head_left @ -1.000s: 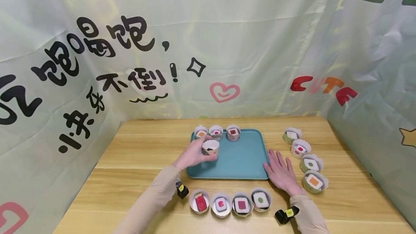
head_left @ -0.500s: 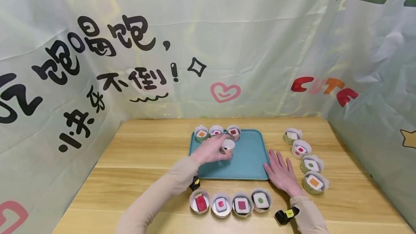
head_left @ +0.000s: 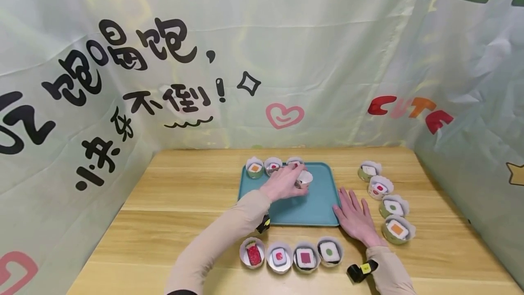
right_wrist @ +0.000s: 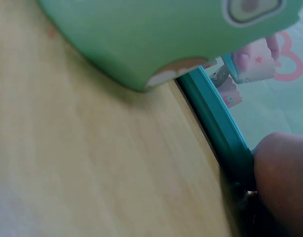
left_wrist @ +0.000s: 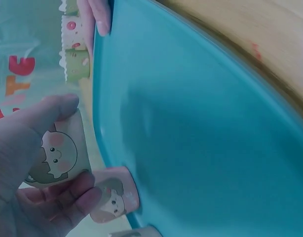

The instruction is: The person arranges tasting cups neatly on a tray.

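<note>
My left hand [head_left: 284, 183] grips a paper baking cup [head_left: 304, 178] between thumb and fingers, above the back right part of the blue tray [head_left: 319, 208]. The left wrist view shows a cartoon face on the side of this cup [left_wrist: 62, 153]. Three more cups stand along the tray's back edge; the left one [head_left: 254, 168] holds a white piece with an orange square. My hand partly covers the rightmost one [head_left: 294, 160]. With fingers straight, my right hand [head_left: 357, 218] rests on the table, its thumb at the tray's right edge.
In front of the tray is a row of several filled cups, the leftmost with a red piece [head_left: 253, 254]. Several others form a slanting line at the right, the nearest being a green cup [head_left: 398, 230]. A printed cloth [head_left: 327, 122] hangs behind the wooden table [head_left: 172, 185].
My left hand has carried the cup rightward across the tray and slightly towards its back edge. My right hand has stayed in place.
</note>
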A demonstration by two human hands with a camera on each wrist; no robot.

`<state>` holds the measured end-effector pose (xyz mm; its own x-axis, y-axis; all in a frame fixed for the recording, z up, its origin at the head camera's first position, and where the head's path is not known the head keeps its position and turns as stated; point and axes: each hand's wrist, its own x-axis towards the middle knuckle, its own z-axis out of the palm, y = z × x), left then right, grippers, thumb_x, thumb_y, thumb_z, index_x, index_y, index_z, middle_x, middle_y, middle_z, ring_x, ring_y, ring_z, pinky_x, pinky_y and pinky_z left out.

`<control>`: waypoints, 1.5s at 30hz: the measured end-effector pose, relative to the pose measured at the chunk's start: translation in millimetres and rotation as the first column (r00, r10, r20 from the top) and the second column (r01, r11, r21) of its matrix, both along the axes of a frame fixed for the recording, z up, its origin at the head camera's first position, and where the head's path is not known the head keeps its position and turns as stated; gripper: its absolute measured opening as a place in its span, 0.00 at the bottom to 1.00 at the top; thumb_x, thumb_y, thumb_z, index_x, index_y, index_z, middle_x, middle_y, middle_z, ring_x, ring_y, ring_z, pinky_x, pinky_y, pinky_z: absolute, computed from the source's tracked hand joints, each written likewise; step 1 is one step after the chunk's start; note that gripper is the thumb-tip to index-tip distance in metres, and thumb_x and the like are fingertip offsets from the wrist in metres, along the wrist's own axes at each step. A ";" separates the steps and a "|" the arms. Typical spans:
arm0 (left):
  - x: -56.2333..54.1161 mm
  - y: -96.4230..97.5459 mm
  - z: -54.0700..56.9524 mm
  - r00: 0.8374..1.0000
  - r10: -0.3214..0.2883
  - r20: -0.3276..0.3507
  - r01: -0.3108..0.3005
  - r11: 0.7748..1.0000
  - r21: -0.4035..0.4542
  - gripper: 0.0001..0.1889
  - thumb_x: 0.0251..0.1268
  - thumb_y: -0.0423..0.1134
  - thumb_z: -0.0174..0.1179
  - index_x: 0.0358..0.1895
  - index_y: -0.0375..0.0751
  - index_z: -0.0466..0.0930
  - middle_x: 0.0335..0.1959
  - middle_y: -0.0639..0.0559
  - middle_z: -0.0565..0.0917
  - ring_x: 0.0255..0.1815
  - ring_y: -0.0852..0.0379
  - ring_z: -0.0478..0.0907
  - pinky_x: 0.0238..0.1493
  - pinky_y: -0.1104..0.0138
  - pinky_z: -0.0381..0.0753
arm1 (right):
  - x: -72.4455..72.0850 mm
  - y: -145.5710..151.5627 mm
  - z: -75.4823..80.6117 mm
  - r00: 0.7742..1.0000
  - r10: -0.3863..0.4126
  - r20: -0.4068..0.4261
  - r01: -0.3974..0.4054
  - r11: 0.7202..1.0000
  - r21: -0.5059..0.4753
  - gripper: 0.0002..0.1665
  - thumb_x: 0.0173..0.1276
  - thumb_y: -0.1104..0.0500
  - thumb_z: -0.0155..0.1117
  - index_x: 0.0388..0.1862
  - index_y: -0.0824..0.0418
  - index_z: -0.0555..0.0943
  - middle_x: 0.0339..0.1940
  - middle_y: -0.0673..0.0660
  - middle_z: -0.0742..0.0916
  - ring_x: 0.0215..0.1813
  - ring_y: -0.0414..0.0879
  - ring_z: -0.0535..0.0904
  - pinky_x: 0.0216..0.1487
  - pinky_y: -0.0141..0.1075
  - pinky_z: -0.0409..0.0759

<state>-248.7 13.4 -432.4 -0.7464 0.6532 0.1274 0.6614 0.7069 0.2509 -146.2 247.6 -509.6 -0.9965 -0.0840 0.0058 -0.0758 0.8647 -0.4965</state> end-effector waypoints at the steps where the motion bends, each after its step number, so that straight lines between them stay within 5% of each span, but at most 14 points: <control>1: -0.1 2.9 0.5 1.000 0.007 0.004 -0.007 1.000 0.000 0.32 0.62 0.53 0.68 0.68 0.49 0.71 0.54 0.47 0.81 0.42 0.55 0.81 0.41 0.66 0.80 | 0.1 0.1 0.1 1.000 0.000 -0.003 0.000 1.000 -0.001 0.38 0.83 0.46 0.40 0.81 0.68 0.52 0.83 0.68 0.55 0.83 0.69 0.43 0.77 0.68 0.36; 10: -5.1 32.4 0.7 0.997 0.079 -0.023 -0.079 0.997 -0.008 0.33 0.61 0.56 0.69 0.66 0.50 0.71 0.51 0.47 0.82 0.43 0.53 0.81 0.38 0.64 0.83 | -4.6 6.4 -9.8 1.000 0.003 -0.028 -0.003 1.000 -0.004 0.42 0.83 0.40 0.35 0.81 0.68 0.52 0.83 0.69 0.56 0.83 0.69 0.44 0.77 0.67 0.35; 17: -6.9 49.9 -2.2 0.989 0.136 -0.051 -0.140 0.988 -0.066 0.32 0.62 0.58 0.68 0.66 0.52 0.71 0.54 0.48 0.80 0.42 0.54 0.82 0.39 0.63 0.83 | -1.0 2.1 -1.6 1.000 -0.004 -0.003 0.004 1.000 -0.018 0.39 0.83 0.45 0.39 0.81 0.69 0.52 0.83 0.69 0.55 0.83 0.70 0.43 0.77 0.68 0.35; 29: -9.9 71.1 -12.5 0.958 0.167 -0.231 -0.215 0.956 -0.202 0.28 0.64 0.60 0.65 0.57 0.45 0.74 0.50 0.51 0.78 0.31 0.58 0.83 0.24 0.69 0.79 | 0.1 0.3 0.0 1.000 -0.008 0.009 0.008 1.000 0.001 0.38 0.83 0.47 0.40 0.81 0.69 0.52 0.82 0.69 0.56 0.82 0.69 0.44 0.77 0.67 0.37; 35: -9.5 74.4 -20.9 0.947 0.157 -0.281 -0.216 0.957 -0.194 0.23 0.71 0.56 0.60 0.56 0.41 0.76 0.50 0.48 0.78 0.27 0.60 0.83 0.22 0.71 0.81 | -0.1 -0.4 0.1 1.000 -0.007 0.006 0.007 1.000 0.004 0.38 0.83 0.48 0.41 0.81 0.69 0.52 0.82 0.69 0.56 0.82 0.69 0.45 0.76 0.67 0.37; 45: -8.2 78.9 -25.7 0.943 0.227 -0.243 -0.258 0.961 -0.103 0.16 0.75 0.45 0.57 0.56 0.39 0.78 0.49 0.47 0.79 0.26 0.59 0.82 0.22 0.70 0.81 | -0.1 -1.1 1.3 1.000 -0.007 0.009 0.007 1.000 0.002 0.38 0.83 0.48 0.41 0.81 0.69 0.52 0.83 0.69 0.56 0.82 0.69 0.44 0.77 0.68 0.37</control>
